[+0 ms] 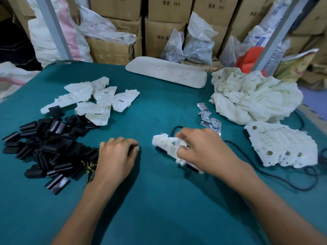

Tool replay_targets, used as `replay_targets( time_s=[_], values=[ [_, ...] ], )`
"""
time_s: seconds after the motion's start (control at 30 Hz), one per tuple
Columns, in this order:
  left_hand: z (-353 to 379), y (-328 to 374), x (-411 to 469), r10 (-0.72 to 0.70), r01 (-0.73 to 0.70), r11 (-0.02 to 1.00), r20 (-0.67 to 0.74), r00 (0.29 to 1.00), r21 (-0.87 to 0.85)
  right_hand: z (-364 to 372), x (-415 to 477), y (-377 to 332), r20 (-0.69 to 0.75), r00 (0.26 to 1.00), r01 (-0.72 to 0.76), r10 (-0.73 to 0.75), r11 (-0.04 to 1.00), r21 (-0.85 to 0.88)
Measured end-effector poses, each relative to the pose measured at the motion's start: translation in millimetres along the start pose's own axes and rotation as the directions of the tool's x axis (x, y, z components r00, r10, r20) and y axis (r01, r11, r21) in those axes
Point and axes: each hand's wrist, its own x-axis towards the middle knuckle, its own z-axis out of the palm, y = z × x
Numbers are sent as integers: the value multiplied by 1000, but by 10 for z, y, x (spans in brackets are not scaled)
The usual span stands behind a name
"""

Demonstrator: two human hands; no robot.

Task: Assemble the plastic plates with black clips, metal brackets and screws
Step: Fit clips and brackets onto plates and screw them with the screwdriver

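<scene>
Plastic plate [168, 144] at centre right of frame, flat on green desk [159, 200], black clips already along its near edge. Right hand [203, 149] fingers pinched over plate's middle, probably seating a metal bracket, though hidden underneath. Left hand [116, 156] curled shut at edge of black clip pile [44, 147], beside brass screws [89, 167]; contents impossible to tell. Bracket step apparently in hand. Next: a screw, lined up with bracket hole. Spare brackets [209, 117] just above; finished plates [281, 147] at right.
</scene>
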Motion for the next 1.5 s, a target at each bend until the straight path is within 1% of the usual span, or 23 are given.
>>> replay_targets(
  time_s=[0.07, 0.13, 0.17, 0.2, 0.27, 0.3, 0.33, 0.37, 0.43, 0.5, 0.6, 0.67, 0.7, 0.77, 0.83, 0.9, 1.0, 1.1, 1.2, 1.27, 1.37, 1.43, 1.5],
  values=[
    [-1, 34, -1, -13, 12, 998, -29, 999, -54, -53, 25, 32, 178, 984, -65, 12, 953, 295],
    [-3, 36, -17, -45, 38, 988, -42, 998, -151, 28, 119, 69, 321, 947, -133, -1, 909, 396],
    [-10, 38, -26, -66, 53, 974, -49, 997, -220, 92, 170, 97, 341, 940, -157, 12, 902, 402],
    [-21, 44, -37, -86, 66, 952, -54, 995, -299, 153, 220, 119, 327, 945, -164, 33, 909, 383],
    [-48, 92, -66, -109, 76, 889, -48, 993, -451, 255, 286, 108, 182, 981, -113, 62, 952, 284],
    [-64, 141, -82, -100, 64, 860, -43, 994, -506, 300, 281, 63, 103, 993, -87, 57, 944, 320],
    [-80, 199, -103, -79, 45, 838, -39, 996, -544, 346, 260, 1, 59, 997, -70, 49, 899, 432],
    [-93, 259, -129, -54, 23, 822, -38, 998, -570, 392, 227, -73, 59, 997, -72, 45, 799, 597],
    [-107, 361, -181, -11, -22, 795, -50, 999, -606, 464, 133, -196, 106, 993, -120, 58, 530, 839],
    [-115, 424, -223, 0, -50, 757, -76, 997, -652, 504, 45, -209, 125, 988, -149, 92, 318, 936],
    [-127, 515, -270, 27, -60, 680, -57, 998, -731, 478, -93, -134, 167, 981, -177, 95, 115, 977],
    [-127, 594, -289, 49, -23, 622, 10, 999, -783, 465, -171, -64, 185, 977, -190, 102, 48, 981],
    [-131, 620, -294, 58, 7, 579, 50, 997, -815, 464, -208, -23, 175, 976, -183, 129, 53, 982],
    [-142, 602, -268, 52, 41, 527, 80, 995, -849, 478, -284, 104, 91, 967, -125, 237, 132, 983],
    [-161, 496, -184, -10, 49, 543, 52, 999, -839, 502, -377, 276, -39, 929, -56, 368, 244, 968],
    [-171, 370, -84, -60, 68, 599, 41, 997, -798, 554, -478, 405, -105, 897, -41, 430, 317, 947],
    [-125, 281, 7, -62, 132, 684, 123, 990, -717, 708, -586, 485, -85, 892, -94, 444, 366, 926],
    [-53, 279, 29, -38, 159, 751, 199, 979, -641, 807, -626, 480, -52, 894, -127, 445, 364, 923],
    [-27, 270, 28, -35, 168, 802, 235, 971, -573, 838, -627, 437, -34, 910, -141, 412, 386, 912],
    [-32, 259, 23, -16, 143, 829, 233, 972, -540, 839, -616, 416, -44, 917, -141, 395, 427, 893],
    [-51, 263, -5, 47, 45, 896, 195, 980, -443, 795, -609, 408, -72, 926, -148, 369, 534, 833],
    [-61, 297, -38, 132, -61, 936, 187, 973, -346, 745, -618, 404, -95, 937, -157, 337, 647, 746],
    [-87, 322, -83, 185, -127, 951, 189, 964, -283, 695, -624, 382, -111, 953, -155, 281, 771, 618]
  ],
)
